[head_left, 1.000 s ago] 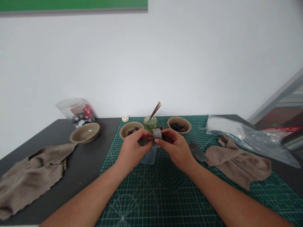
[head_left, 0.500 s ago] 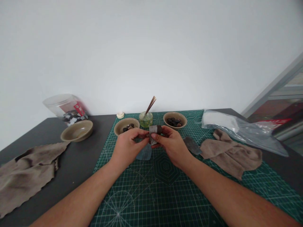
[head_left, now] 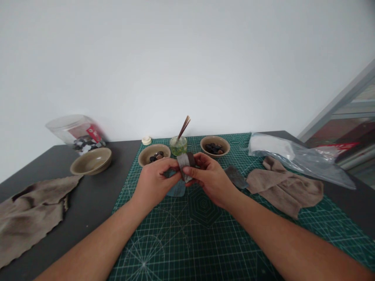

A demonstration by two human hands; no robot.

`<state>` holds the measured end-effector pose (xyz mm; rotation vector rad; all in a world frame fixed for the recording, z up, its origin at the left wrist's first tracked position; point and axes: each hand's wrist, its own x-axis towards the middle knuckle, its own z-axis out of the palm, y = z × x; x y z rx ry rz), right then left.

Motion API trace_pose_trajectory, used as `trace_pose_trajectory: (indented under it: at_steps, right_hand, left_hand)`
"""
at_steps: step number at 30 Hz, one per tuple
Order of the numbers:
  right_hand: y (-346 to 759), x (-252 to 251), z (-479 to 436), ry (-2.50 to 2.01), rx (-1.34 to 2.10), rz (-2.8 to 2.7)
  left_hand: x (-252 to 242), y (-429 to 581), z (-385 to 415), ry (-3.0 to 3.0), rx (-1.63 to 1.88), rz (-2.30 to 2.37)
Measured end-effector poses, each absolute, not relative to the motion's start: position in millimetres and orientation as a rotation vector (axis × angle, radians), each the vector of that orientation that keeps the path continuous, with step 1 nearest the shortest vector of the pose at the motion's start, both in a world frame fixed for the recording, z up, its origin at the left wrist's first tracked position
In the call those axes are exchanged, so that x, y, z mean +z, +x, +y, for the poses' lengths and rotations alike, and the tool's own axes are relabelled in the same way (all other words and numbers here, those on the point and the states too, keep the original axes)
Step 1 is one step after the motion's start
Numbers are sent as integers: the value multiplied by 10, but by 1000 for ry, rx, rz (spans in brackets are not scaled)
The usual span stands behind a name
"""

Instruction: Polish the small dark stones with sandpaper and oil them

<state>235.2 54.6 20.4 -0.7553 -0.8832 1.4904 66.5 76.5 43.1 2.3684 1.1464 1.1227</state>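
Observation:
Above the cutting mat, my right hand (head_left: 209, 175) pinches a folded grey piece of sandpaper (head_left: 184, 166), thumb on its near face and fingers behind. My left hand (head_left: 156, 177) is closed at the sandpaper's left edge, thumb and fingertips pressed together. Whatever is between those fingertips is mostly hidden. Under the hands lies a blue-grey sheet (head_left: 176, 189), and a dark grey sheet (head_left: 236, 178) is right of my right hand. Just beyond stand a bowl with a few stones (head_left: 143, 157) and a bowl of dark stones (head_left: 215, 140).
Thin brown sticks stand in a glass jar (head_left: 179, 147) at the back, near a white cap (head_left: 146, 140). Brown cloths lie left (head_left: 35, 214) and right (head_left: 288, 185). Another bowl (head_left: 92, 162) and a clear container (head_left: 83, 132) are at left; a plastic bag (head_left: 307, 160) lies right.
The sandpaper has tilted and shifted slightly left between my hands, with more of its face showing. The whole view has shifted a little. Both hands keep their grip.

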Motion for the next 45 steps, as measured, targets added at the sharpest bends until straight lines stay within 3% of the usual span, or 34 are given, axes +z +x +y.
trace_pose_trajectory:
  at_steps: [11, 22, 36, 45]
  right_hand:
    - [2368, 244, 547, -719, 1526, -912]
    - [2375, 258, 528, -523, 1733, -917]
    - [2465, 232, 554, -575, 1800, -972]
    - [2464, 283, 537, -670, 1660, -1089]
  left_hand:
    - [494, 649, 705, 2450, 1167, 1113]
    - [430, 648, 750, 2277, 1463, 833]
    - [543, 631, 718, 2368, 1269, 540]
    - [589, 585, 731, 2509, 1294, 704]
